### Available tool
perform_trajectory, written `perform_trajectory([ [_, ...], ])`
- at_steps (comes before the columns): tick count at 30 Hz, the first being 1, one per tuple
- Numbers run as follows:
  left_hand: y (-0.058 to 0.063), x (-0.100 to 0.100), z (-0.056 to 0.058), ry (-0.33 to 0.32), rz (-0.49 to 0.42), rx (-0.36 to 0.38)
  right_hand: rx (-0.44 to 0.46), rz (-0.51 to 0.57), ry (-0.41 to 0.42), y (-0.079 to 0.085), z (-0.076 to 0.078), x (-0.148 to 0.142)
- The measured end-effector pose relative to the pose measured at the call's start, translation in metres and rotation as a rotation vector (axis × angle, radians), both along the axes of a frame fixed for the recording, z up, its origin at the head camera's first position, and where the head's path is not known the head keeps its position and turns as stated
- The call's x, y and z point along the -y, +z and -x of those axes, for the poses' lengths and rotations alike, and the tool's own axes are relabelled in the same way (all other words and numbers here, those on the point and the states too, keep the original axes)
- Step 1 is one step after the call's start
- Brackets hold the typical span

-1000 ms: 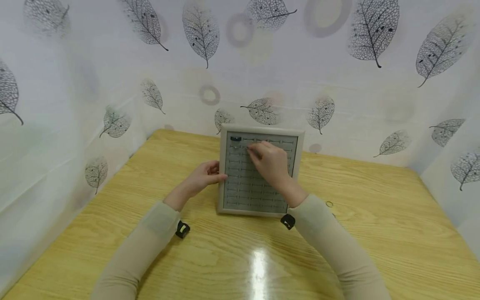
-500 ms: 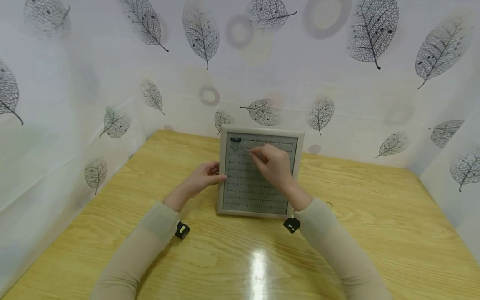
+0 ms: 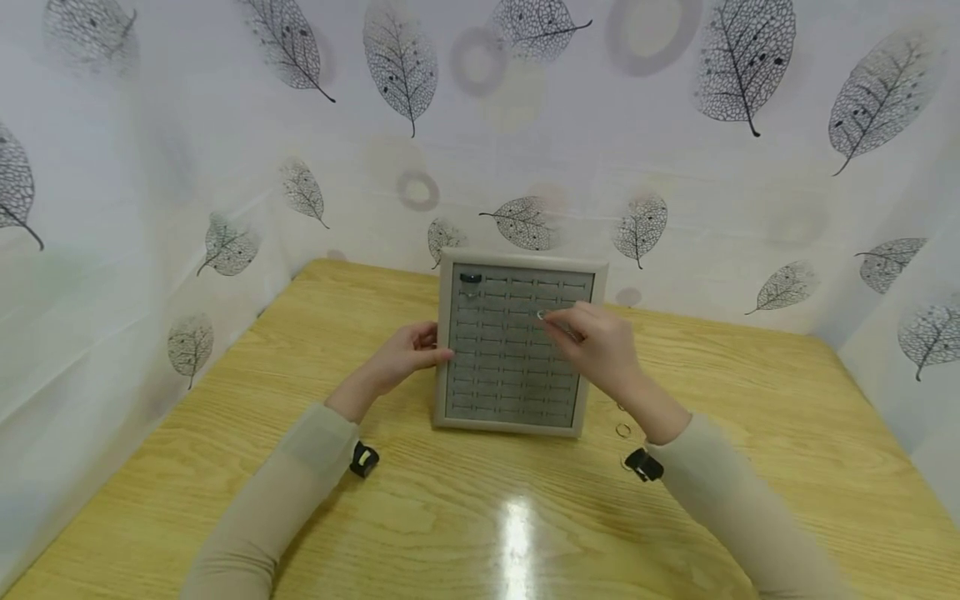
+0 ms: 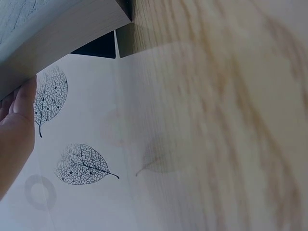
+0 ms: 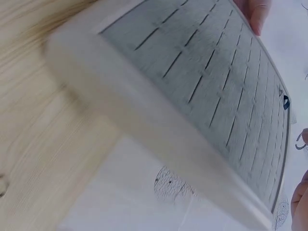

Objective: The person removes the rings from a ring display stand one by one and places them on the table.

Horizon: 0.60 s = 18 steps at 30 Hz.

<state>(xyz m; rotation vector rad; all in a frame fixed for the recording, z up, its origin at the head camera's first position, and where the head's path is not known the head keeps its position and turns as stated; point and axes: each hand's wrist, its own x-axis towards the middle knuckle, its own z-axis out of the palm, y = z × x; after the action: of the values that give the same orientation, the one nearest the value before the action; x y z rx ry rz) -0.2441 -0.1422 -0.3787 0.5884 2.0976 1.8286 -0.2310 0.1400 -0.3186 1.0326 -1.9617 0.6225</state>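
A grey ring display board (image 3: pixel 498 358) with slotted rows and a pale frame stands tilted back on the table. My left hand (image 3: pixel 408 354) holds its left side, thumb on the front of the frame; in the left wrist view the fingers (image 4: pixel 24 101) lie against the frame (image 4: pixel 62 36). My right hand (image 3: pixel 596 343) pinches a small silver ring (image 3: pixel 540 316) between thumb and fingertips, in front of the board's right half. That ring (image 5: pixel 300 142) also shows at the right wrist view's edge. A dark ring (image 3: pixel 471 278) sits in the top left slot, with a thin silver ring (image 3: pixel 470 295) below it.
A gold-coloured ring (image 3: pixel 623 431) lies on the wooden table (image 3: pixel 420 517) right of the board, with other rings close by, partly hidden by the right forearm. A leaf-patterned cloth (image 3: pixel 360 217) hangs behind and at both sides.
My right hand has drawn away from the second row's left part, moving right and slightly down with the silver ring. My left hand and the board have stayed put.
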Motion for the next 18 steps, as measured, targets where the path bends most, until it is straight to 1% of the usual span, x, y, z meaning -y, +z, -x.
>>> perform_trajectory([
  [3,-0.001,0.0,0.0,0.0,0.003,0.001,-0.012,-0.037,-0.015,-0.001,-0.007,-0.014],
  [8,-0.001,-0.001,0.001,0.003,0.003,0.007,0.002,-0.076,-0.038,-0.007,-0.02,-0.038],
  [14,-0.001,-0.001,0.0,0.005,0.001,-0.005,-0.008,-0.111,-0.099,-0.019,-0.032,-0.064],
  [18,-0.001,-0.001,0.001,0.007,0.008,-0.007,0.012,-0.155,-0.14,-0.028,-0.043,-0.082],
])
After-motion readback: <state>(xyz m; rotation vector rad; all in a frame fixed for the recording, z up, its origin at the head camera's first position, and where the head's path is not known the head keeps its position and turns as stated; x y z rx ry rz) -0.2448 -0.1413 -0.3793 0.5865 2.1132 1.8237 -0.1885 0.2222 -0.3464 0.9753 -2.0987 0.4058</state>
